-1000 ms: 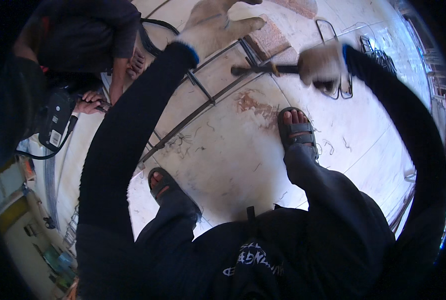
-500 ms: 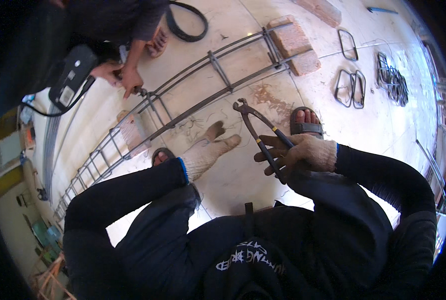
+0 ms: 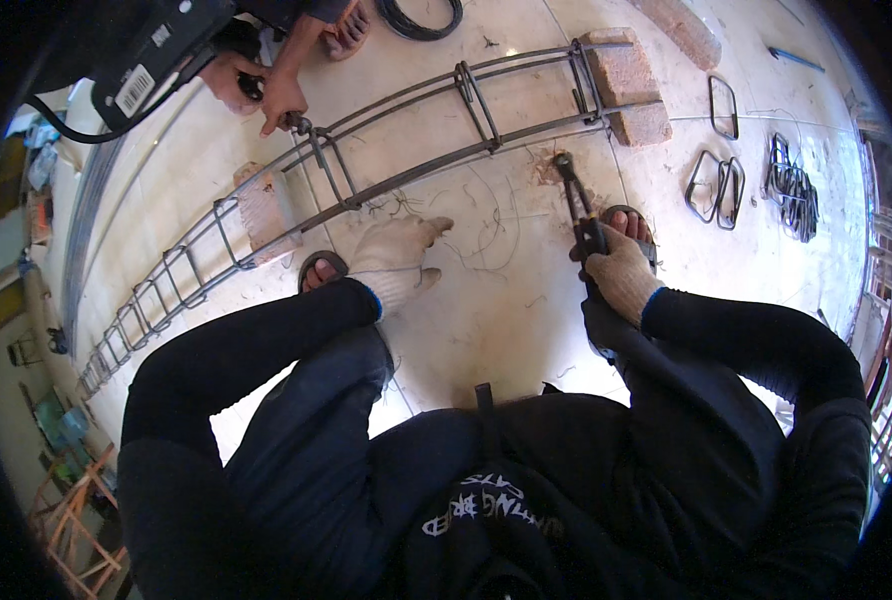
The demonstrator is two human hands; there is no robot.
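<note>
Just beyond the left hand [image 3: 391, 255], fingers spread, a steel-bar cage [image 3: 349, 202] slants from near left to far right, farther from the right hand [image 3: 621, 275] clasping pincers [image 3: 590, 235].

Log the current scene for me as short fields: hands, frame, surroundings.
Left hand: gloved, near the left foot; whether it holds anything is unclear
Right hand: gloved, gripping dark pincers, apart from the steel frame
Steel frame: long bar cage resting on blocks
Bent steel rings: on the floor, right of the frame
Co-worker's hand: at the frame's far side; contact unclear
</note>
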